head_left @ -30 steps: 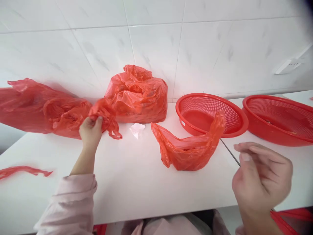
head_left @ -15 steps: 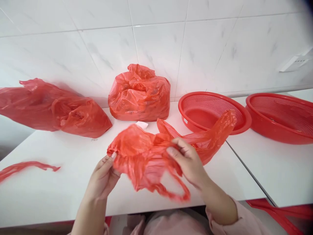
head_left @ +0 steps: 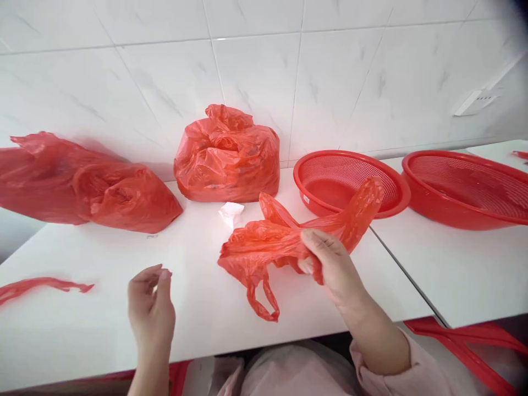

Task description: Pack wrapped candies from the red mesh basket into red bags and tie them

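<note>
My right hand (head_left: pixel 330 264) grips a thin red plastic bag (head_left: pixel 264 247) by its gathered middle, above the white table. One loop handle of the bag hangs down on the left. Its other part stretches to the right, in front of a red colander. My left hand (head_left: pixel 152 305) is off the bag, to its left, with loosely curled fingers, thumb apart and nothing in it. Behind the held bag lies a small white paper (head_left: pixel 231 213).
A full red plastic bag (head_left: pixel 226 159) stands by the tiled wall, and more filled red bags (head_left: pixel 127 203) lie at left. A red strip (head_left: pixel 45 283) lies at the left edge. Two red basins, a perforated colander (head_left: pixel 402 201) and a larger one (head_left: pixel 457 214), stand at right.
My left hand has let go of the bag and moved left and down. The bag now hangs from my right hand alone, and the white paper shows more.
</note>
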The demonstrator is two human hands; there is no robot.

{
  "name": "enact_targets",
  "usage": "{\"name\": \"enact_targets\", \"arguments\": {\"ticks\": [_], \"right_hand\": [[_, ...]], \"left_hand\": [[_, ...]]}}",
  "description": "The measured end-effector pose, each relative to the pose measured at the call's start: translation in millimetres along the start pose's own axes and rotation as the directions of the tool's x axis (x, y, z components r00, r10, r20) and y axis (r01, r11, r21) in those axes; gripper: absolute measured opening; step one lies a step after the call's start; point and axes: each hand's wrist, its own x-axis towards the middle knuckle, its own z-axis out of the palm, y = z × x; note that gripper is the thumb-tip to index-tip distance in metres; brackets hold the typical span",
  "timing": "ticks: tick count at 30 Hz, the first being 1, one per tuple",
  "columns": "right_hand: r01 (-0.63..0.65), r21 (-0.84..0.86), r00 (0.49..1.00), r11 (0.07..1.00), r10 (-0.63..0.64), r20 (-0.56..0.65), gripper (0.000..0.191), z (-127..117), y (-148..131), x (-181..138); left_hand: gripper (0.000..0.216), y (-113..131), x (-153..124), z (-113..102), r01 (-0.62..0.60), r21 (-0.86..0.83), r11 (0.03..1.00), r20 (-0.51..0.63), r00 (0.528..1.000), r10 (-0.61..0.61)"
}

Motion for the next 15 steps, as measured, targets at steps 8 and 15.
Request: {"name": "enact_targets", "arguments": {"ticks": [8, 15], "right_hand": [[0.113, 0.007, 0.934, 0.994, -0.109, 0.341, 0.035, 43.0, -7.8, 14.6], [0.397, -0.457, 0.913, 0.796, -0.294, 0.282, 0.029, 55.8, 29.3, 2.1]], "left_hand": [[0.015, 28.3, -48.8, 48.5, -0.209, 0.099, 0.973, 0.573, 0.811, 0.117], [0.026, 17.6, -35.1, 36.9, 0.304, -0.199, 0.932, 0.540, 0.827, -0.155]]}}
